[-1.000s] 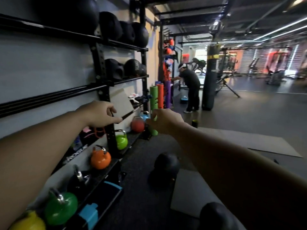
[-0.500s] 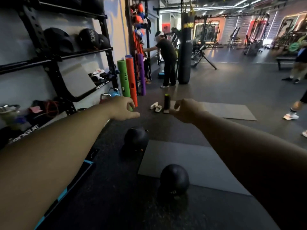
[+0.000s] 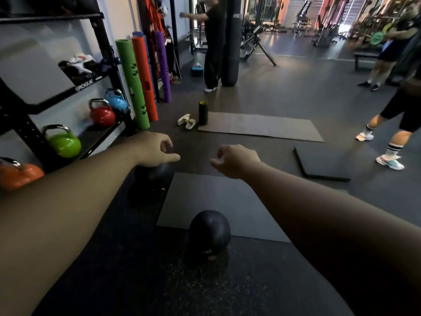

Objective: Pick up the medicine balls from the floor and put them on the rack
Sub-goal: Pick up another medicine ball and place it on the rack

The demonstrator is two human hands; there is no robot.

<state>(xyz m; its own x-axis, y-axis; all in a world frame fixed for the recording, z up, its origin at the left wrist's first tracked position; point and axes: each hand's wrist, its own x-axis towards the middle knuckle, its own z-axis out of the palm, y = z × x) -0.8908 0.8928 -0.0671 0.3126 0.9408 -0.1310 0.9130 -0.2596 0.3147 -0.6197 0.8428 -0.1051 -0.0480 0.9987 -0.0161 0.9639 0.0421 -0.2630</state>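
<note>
Before us on the dark floor lie two black balls, neither on the rack. Our near ball sits on the near edge of a grey mat. Our far ball, half hidden behind our left hand, seems to rest just off the mat's far left corner. Our left hand and right hand hang apart with loosely curled fingers, holding nothing. To our left, kettlebells line the rack's bottom shelf.
</note>
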